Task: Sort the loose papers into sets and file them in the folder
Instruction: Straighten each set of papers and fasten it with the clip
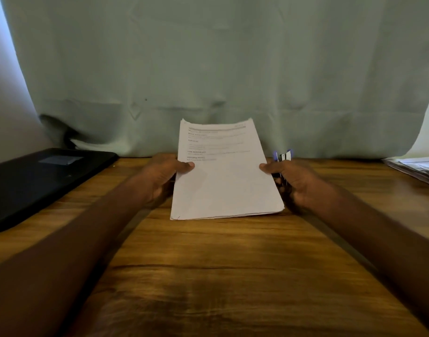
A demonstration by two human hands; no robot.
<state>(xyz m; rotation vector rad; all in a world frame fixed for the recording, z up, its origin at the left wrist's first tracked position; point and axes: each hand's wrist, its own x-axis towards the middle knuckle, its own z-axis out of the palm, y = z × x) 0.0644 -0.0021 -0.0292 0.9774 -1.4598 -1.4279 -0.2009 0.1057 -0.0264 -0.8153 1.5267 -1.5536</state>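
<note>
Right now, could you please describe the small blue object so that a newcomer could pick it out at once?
On the wooden table, look to the stack of papers held upright at the centre. Just beyond its right edge, the right hand also holds a small blue-and-black stapler, the only brightly coloured thing there.

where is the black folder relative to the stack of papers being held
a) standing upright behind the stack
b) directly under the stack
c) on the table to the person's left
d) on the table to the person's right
c: the black folder lies flat on the wooden table at the left, clear of the paper stack, which the left hand and right hand hold by its side edges.
</note>
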